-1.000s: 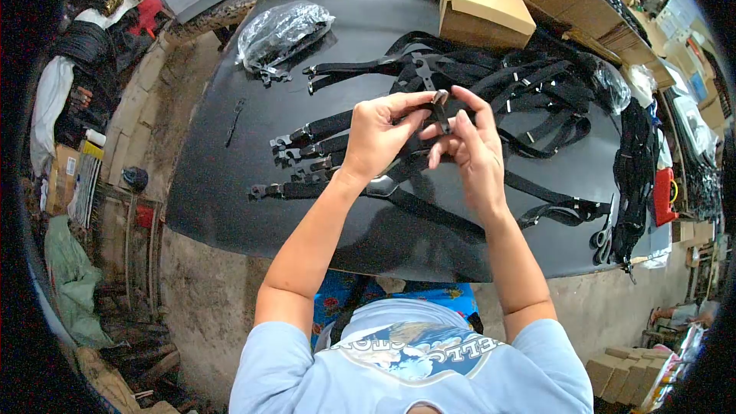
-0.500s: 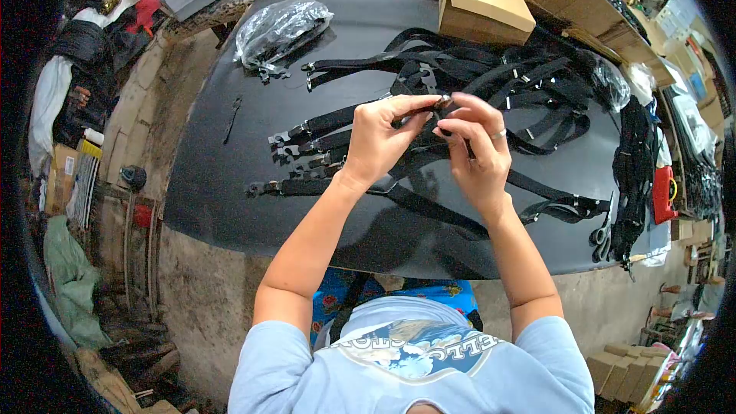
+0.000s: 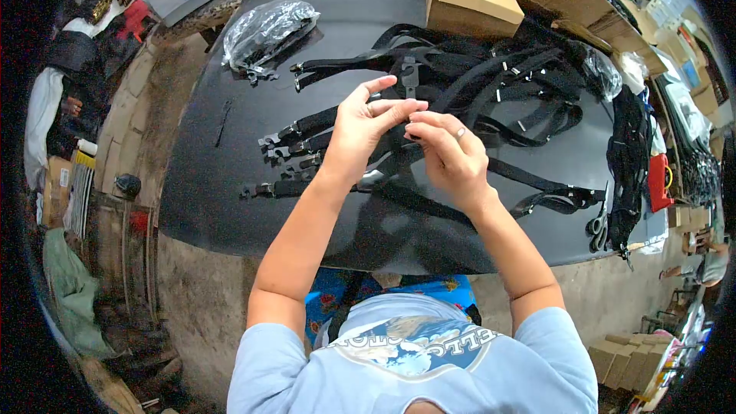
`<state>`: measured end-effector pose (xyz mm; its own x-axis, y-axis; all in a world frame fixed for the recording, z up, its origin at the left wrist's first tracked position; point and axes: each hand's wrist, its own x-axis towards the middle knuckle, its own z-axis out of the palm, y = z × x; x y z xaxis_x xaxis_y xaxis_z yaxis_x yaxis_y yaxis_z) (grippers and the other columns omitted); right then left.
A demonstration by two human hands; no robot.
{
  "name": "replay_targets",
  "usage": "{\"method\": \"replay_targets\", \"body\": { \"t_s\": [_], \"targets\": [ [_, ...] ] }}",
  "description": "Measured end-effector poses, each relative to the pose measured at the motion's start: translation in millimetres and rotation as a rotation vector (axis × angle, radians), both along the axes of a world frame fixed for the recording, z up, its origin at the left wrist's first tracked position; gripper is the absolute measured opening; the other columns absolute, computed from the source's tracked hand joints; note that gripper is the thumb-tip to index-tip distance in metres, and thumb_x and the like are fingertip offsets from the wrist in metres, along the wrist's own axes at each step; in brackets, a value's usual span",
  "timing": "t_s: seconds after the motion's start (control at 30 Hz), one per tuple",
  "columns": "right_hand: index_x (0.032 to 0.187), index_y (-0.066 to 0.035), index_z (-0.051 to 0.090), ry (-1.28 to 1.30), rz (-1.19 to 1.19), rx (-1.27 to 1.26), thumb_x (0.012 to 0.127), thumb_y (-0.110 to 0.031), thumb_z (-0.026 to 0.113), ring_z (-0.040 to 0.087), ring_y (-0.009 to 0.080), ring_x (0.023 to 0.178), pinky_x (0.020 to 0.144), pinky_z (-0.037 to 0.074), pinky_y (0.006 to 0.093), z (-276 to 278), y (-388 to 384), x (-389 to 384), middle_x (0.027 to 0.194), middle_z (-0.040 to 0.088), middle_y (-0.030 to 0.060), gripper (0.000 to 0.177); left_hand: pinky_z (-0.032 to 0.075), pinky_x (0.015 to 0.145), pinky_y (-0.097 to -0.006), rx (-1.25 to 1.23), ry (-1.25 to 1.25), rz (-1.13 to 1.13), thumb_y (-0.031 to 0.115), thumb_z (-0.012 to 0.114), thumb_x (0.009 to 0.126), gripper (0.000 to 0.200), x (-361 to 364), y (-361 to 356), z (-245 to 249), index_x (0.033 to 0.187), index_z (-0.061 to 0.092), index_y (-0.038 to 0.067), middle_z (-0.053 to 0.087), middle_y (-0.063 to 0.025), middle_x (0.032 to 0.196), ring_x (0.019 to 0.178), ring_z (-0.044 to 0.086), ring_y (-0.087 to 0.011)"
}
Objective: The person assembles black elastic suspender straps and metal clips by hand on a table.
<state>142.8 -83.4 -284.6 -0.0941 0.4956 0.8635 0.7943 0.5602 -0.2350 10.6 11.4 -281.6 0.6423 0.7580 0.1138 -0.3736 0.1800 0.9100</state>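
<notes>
Left hand (image 3: 359,132) and right hand (image 3: 454,155) nearly meet, each grip pinching at a small dark piece (image 3: 412,136) mostly hidden between the fingertips. Best steady it with the left and adjust with the right — dropped, it could get lost among the straps (image 3: 461,89) beneath and beyond.

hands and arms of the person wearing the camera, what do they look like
The left hand and right hand are ungloved, the right wearing a ring. Forearms are bare below short light-blue T-shirt sleeves.
</notes>
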Motion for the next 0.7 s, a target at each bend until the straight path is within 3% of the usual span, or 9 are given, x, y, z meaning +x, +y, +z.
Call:
{"method": "replay_targets", "body": {
  "t_s": [0.13,0.2,0.27,0.3,0.4,0.43,0.5,0.57,0.7],
  "targets": [
    [0.097,-0.001,0.062,-0.011,0.018,-0.034,0.07,0.012,0.061,0.066,0.0307,0.088,0.078,0.056,0.0384,-5,-3,-2,0.097,0.065,0.0146,0.031,0.051,0.084,-0.0268,0.095,0.095,-0.174,0.01,0.063,0.091,0.023,-4,13,-6,0.11,0.056,-0.002,0.069,-0.0148,0.101,0.091,0.067,-0.0158],
    [0.097,-0.001,0.061,0.023,0.033,-0.04,0.071,0.012,0.061,0.066,0.0311,0.088,0.078,0.056,0.0383,-8,-3,-5,0.096,0.065,0.014,0.03,0.05,0.082,-0.0244,0.162,0.088,-0.182,0.008,0.06,0.092,0.017,-1,8,-3,0.106,0.054,0.0,0.068,-0.01,0.096,0.088,0.064,-0.0124],
    [0.097,-0.001,0.062,0.048,0.02,-0.038,0.072,0.012,0.061,0.066,0.0301,0.086,0.077,0.056,0.0371,-4,-5,-8,0.094,0.066,0.0136,0.028,0.048,0.078,-0.0221,0.499,0.191,-0.066,0.006,0.056,0.094,0.007,1,3,-8,0.099,0.052,0.002,0.063,-0.004,0.09,0.084,0.06,-0.0085],
    [0.097,-0.001,0.062,0.116,-0.006,-0.088,0.073,0.012,0.062,0.066,0.0296,0.085,0.076,0.056,0.0362,-3,-10,-11,0.093,0.066,0.0136,0.027,0.045,0.079,-0.0219,0.474,0.201,-0.094,0.007,0.051,0.096,0.004,1,2,-8,0.097,0.049,0.004,0.057,-0.001,0.09,0.087,0.055,-0.0067],
    [0.094,-0.001,0.064,0.241,-0.058,-0.133,0.075,0.011,0.065,0.068,0.0246,0.078,0.07,0.055,0.0309,6,-15,-17,0.087,0.066,0.0134,0.023,0.043,0.084,-0.0233,0.429,0.08,-0.042,0.01,0.048,0.098,0.006,4,-9,-15,0.099,0.049,0.004,0.056,-0.0019,0.094,0.092,0.052,-0.0076],
    [0.093,0.0,0.065,0.407,-0.058,-0.22,0.076,0.01,0.065,0.067,0.0215,0.075,0.068,0.055,0.0292,9,-18,-20,0.084,0.067,0.0128,0.02,0.042,0.079,-0.0241,0.4,0.024,-0.015,0.012,0.045,0.1,0.012,7,-14,-16,0.095,0.048,0.002,0.051,-0.0041,0.088,0.086,0.049,-0.0083],
    [0.09,0.002,0.068,0.742,-0.023,-0.372,0.079,0.008,0.065,0.065,0.0124,0.066,0.061,0.053,0.0246,16,-19,-25,0.079,0.069,0.0096,0.013,0.041,0.079,-0.0238,0.474,0.145,0.093,0.026,0.04,0.103,0.025,6,-22,-19,0.097,0.048,0.003,0.05,-0.0026,0.086,0.085,0.048,-0.0085],
    [0.091,0.002,0.069,0.909,0.012,-0.489,0.081,0.006,0.065,0.063,0.0098,0.063,0.058,0.05,0.0217,22,-19,-25,0.078,0.069,0.0072,0.012,0.039,0.082,-0.0222,0.423,0.164,0.106,0.042,0.034,0.103,0.041,1,-34,-10,0.101,0.049,0.004,0.047,-0.0005,0.087,0.087,0.044,-0.0083],
    [0.095,0.001,0.07,1.017,0.085,-0.584,0.085,-0.002,0.066,0.061,0.0071,0.061,0.051,0.044,0.0185,23,-23,-10,0.074,0.069,0.0056,0.011,0.043,0.076,-0.0234,0.409,0.046,-0.104,0.033,0.043,0.102,0.033,-3,-27,-16,0.108,0.048,0.001,0.052,-0.0029,0.092,0.083,0.049,-0.0077]
  ]
}}
